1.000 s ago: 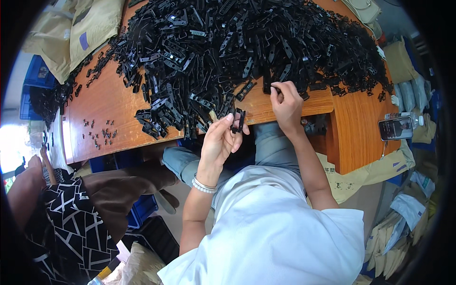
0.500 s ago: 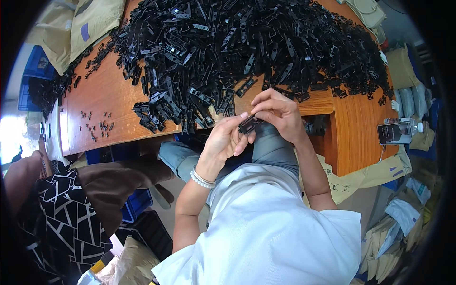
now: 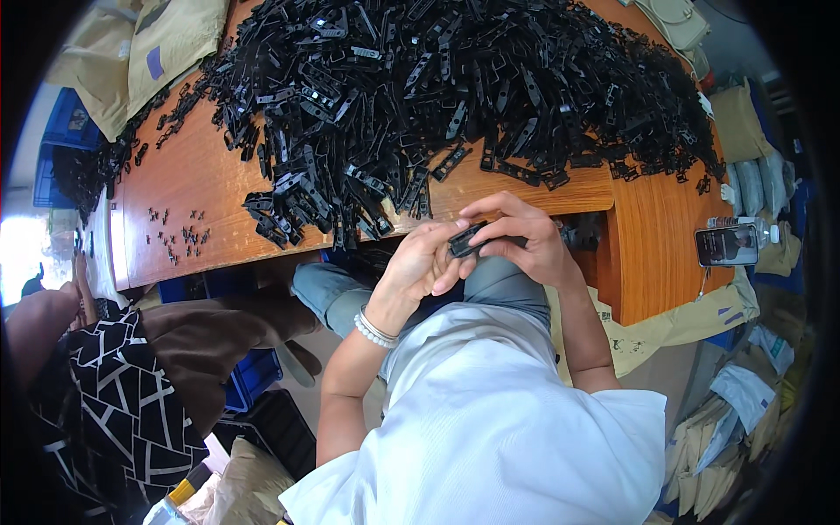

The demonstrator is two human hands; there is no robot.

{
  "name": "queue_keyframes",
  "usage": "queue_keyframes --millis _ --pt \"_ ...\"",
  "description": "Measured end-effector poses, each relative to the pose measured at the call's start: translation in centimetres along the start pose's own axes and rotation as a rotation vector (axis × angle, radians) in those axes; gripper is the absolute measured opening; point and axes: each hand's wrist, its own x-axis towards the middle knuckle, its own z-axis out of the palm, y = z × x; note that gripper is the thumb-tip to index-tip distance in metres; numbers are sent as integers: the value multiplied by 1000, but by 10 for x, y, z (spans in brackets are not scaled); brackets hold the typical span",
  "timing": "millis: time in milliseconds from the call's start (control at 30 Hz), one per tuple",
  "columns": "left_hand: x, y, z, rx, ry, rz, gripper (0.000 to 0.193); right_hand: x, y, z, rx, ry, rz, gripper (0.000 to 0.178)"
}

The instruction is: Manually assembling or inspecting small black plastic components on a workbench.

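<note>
Above my lap, at the front edge of the table, my left hand [image 3: 423, 262] pinches a small black plastic part [image 3: 466, 241] between thumb and fingers. White bead bracelets [image 3: 374, 331] circle that wrist. My right hand [image 3: 528, 243] meets it from the right, with thumb and fingers closed on the same part. A dark end shows under the right fingers; whether it is a separate piece I cannot tell. Just beyond both hands, a large heap of similar long black plastic parts [image 3: 394, 105] covers much of the table.
Tiny dark pieces [image 3: 179, 234] lie scattered at the left on the wooden table [image 3: 210, 175]. Another person's patterned black garment [image 3: 131, 394] is at the lower left. A phone [image 3: 726, 246] stands at the right. Paper sacks [image 3: 175, 52] lie at the far left, blue crates [image 3: 254, 376] below.
My right hand has come down slightly toward me and its fingers now cover more of the black part. The part has turned a little in my left hand, which has barely moved.
</note>
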Motion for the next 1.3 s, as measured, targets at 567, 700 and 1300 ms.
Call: queue_keyframes --millis 567,700,1300 --pt "60 11 -3 2221 783 786 8 -39 28 -17 268 872 200 27" --pt "55 18 2 2187 738 994 10 -44 34 -17 277 820 159 27" --pt "18 21 20 533 351 326 34 -8 -7 11 308 632 493 9"
